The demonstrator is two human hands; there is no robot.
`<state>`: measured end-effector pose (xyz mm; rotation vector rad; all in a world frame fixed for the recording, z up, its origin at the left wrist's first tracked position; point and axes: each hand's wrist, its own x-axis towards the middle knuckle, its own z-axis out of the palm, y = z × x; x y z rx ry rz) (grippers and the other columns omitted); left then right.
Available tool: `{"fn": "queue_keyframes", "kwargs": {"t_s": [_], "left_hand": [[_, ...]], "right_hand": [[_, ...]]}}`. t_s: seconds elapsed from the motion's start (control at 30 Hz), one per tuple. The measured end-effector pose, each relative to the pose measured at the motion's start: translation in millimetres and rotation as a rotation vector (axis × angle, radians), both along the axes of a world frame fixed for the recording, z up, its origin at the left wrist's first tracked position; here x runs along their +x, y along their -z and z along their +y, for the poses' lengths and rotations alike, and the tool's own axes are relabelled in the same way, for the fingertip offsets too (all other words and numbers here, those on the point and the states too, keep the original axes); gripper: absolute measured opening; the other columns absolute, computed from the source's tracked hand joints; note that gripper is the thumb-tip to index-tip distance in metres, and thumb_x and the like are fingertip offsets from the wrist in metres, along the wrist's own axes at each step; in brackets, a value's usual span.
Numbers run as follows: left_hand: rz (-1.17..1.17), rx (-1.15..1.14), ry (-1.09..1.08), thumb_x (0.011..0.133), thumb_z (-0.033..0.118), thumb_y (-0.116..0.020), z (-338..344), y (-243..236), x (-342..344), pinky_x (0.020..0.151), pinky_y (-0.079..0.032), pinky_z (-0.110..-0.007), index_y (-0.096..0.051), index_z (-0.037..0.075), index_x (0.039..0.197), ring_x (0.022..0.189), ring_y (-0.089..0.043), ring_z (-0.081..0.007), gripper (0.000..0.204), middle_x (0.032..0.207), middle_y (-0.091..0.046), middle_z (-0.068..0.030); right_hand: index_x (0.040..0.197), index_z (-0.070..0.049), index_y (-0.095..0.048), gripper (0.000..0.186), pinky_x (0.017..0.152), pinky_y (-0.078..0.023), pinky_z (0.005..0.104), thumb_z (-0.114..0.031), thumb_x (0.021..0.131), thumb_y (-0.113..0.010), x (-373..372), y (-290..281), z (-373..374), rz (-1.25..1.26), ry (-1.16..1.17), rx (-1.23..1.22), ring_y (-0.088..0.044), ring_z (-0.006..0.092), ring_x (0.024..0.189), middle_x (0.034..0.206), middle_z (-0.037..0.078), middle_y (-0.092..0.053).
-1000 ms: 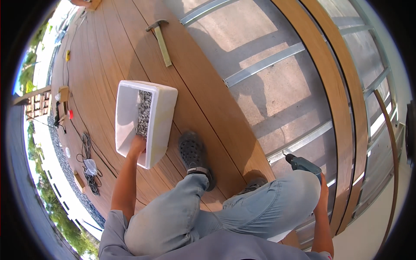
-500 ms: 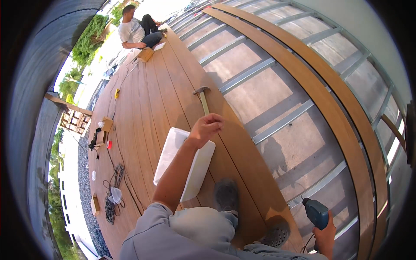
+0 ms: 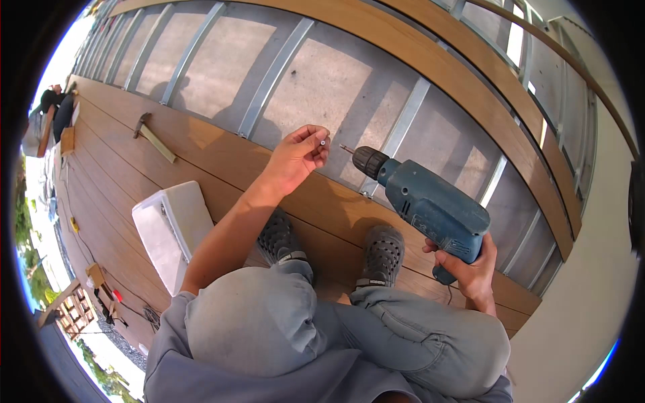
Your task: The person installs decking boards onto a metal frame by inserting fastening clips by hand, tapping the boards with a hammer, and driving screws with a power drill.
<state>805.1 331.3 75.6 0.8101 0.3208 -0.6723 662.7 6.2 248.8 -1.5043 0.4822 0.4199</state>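
Note:
My right hand is wrapped round the handle of a dark blue corded power drill. The drill points to the upper left, and a thin bit sticks out of its black chuck. Just ahead of that tip, my left hand pinches a small metal screw between its fingertips. The screw and the bit are a little apart. Both hands hover over the edge of the brown decking, where the laid boards give way to bare metal joists.
A hammer lies on the decking to the left, near a white box. Two loose long boards rest across the joists. Cords and small boxes are at far left, where another person sits. A pale wall rises at right.
My view has swung to the right and down. The drill has come up in front of me, and my left hand is now close to its tip.

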Motion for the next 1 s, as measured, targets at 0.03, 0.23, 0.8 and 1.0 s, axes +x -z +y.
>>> {"fn": "queue_keyframes", "kwargs": {"t_s": [0.03, 0.23, 0.8, 1.0], "left_hand": [[-0.006, -0.007, 0.001, 0.102, 0.017, -0.067, -5, 1, 0, 0.068, -0.048, -0.026, -0.066, 0.005, 0.108, 0.079, -0.061, -0.0112, 0.013, 0.092, -0.064, -0.0013], [0.034, -0.009, -0.014, 0.102, 0.015, -0.067, -27, 5, -7, 0.07, -0.049, -0.026, -0.066, 0.007, 0.106, 0.08, -0.061, -0.0107, 0.01, 0.09, -0.065, -0.001], [0.097, 0.014, -0.161, 0.103, 0.014, -0.066, -41, 17, -10, 0.072, -0.053, -0.025, -0.062, 0.006, 0.106, 0.079, -0.061, -0.0114, 0.01, 0.092, -0.064, -0.0018], [0.108, 0.024, -0.178, 0.102, 0.015, -0.068, -44, 21, -10, 0.07, -0.051, -0.025, -0.063, 0.006, 0.107, 0.076, -0.061, -0.0109, 0.011, 0.088, -0.064, -0.001]], "right_hand": [[0.133, 0.006, -0.049, 0.059, 0.073, -0.059, 0.0344, 0.002, 0.082, -0.078, -3, 5, -1, -0.039, 0.011, -0.025, -0.074, 0.0278, 0.091, 0.103, 0.021, -0.073], [0.133, 0.008, -0.046, 0.061, 0.064, -0.06, 0.0351, 0.001, 0.081, -0.077, -8, 11, 0, -0.031, 0.041, -0.034, -0.075, 0.0319, 0.088, 0.103, 0.027, -0.072], [0.134, 0.007, -0.051, 0.058, 0.086, -0.059, 0.0384, 0.002, 0.084, -0.081, 2, 20, 2, -0.018, -0.015, 0.003, -0.072, 0.0253, 0.098, 0.11, 0.019, -0.072], [0.139, 0.007, -0.048, 0.063, 0.086, -0.059, 0.0387, 0.004, 0.084, -0.08, -1, 24, 2, 0.03, 0.006, -0.012, -0.072, 0.0258, 0.099, 0.111, 0.02, -0.071]]}}
